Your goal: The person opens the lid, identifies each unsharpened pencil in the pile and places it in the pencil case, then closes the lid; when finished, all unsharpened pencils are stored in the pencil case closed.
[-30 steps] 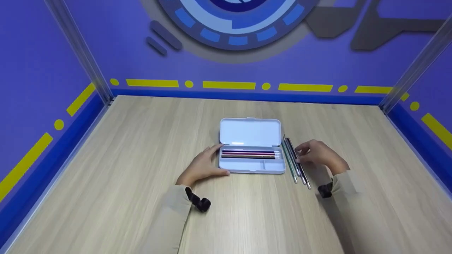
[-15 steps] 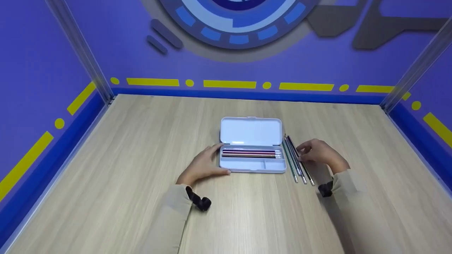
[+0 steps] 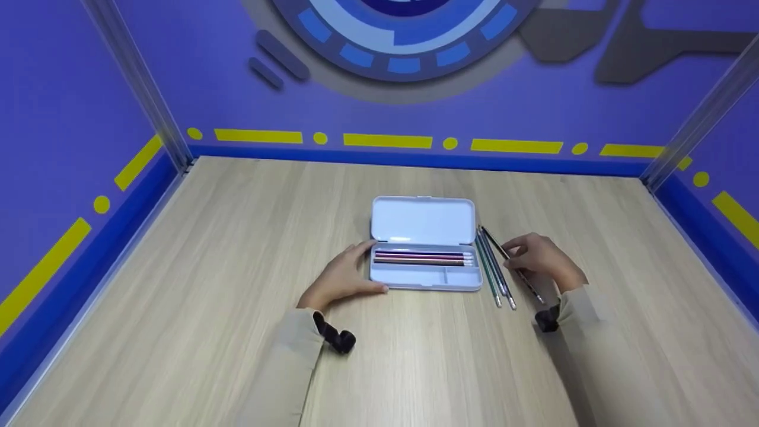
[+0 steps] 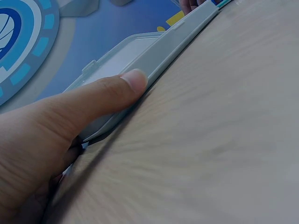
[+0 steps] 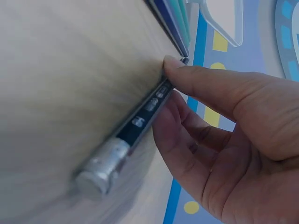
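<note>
A white pencil case (image 3: 409,275) lies on the table with its lid (image 3: 424,219) folded back. Several pencils (image 3: 420,258) rest side by side in its rear compartment; the front compartments hold nothing visible. My left hand (image 3: 339,279) grips the case's left end, thumb (image 4: 135,81) against the front wall and a finger at the back corner. To the right of the case, my right hand (image 3: 544,260) pinches a black pencil (image 5: 140,116) between thumb and fingers. That pencil slants away from the others, its silver end towards me.
Beside the case's right edge lie a green pencil (image 3: 488,274) and darker pencils (image 3: 503,281), roughly parallel and close together. The wooden table (image 3: 249,237) is bounded by blue-purple panels (image 3: 379,118) at the back and both sides.
My right hand has drawn the black pencil slightly right, and its eraser end has swung away from the other pencils. The left hand stays at the case.
</note>
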